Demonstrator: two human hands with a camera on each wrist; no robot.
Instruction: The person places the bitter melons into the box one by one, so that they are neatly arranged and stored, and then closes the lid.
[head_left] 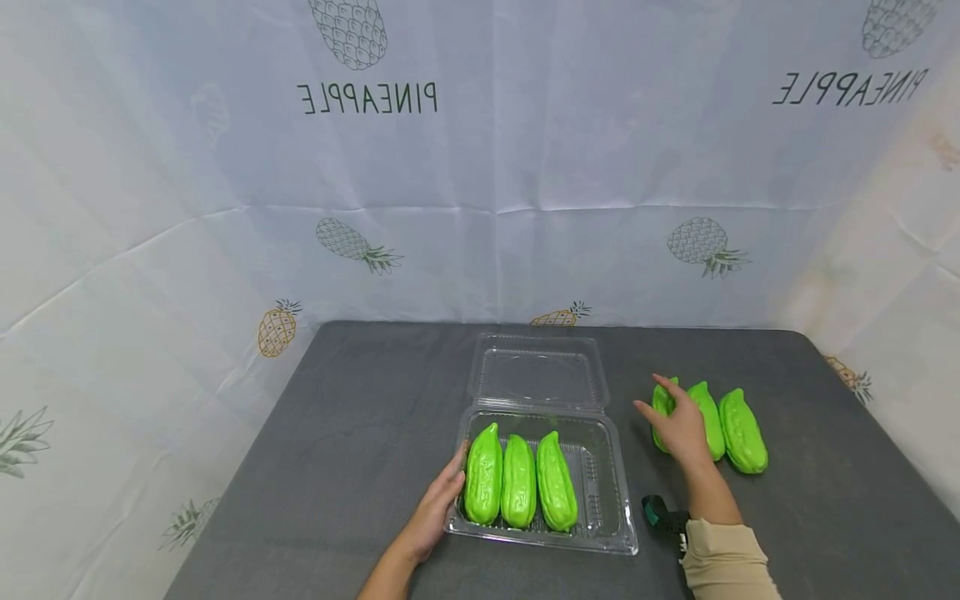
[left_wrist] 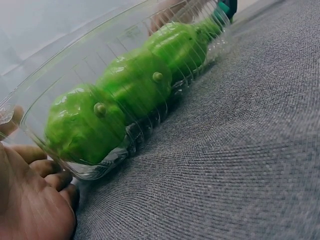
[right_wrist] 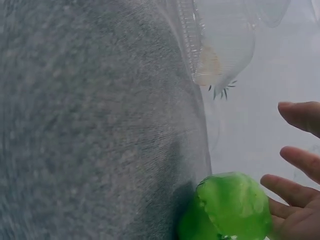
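Note:
A clear plastic clamshell box (head_left: 621, 508) lies on the dark table with its lid tipped back. Inside it, side by side, are three shiny green bitter melons (head_left: 519, 482), with bare tray floor to their right. My left hand (head_left: 435, 508) grips the box's left wall; in the left wrist view its fingers (left_wrist: 57, 181) bend below the rim. Three more bitter melons (head_left: 742, 433) lie right of the box. Over the leftmost of these (head_left: 662, 408) is my right hand (head_left: 684, 429), fingers spread. The right wrist view shows that melon (right_wrist: 232, 207) beside the fingers, not gripped.
The transparent lid (head_left: 540, 375) lies flat behind the box, toward the table's far edge. A black and green device (head_left: 662, 514) is at my right wrist. White cloth with pineapple prints (head_left: 495, 167) hangs behind the table (head_left: 360, 400) and at both sides.

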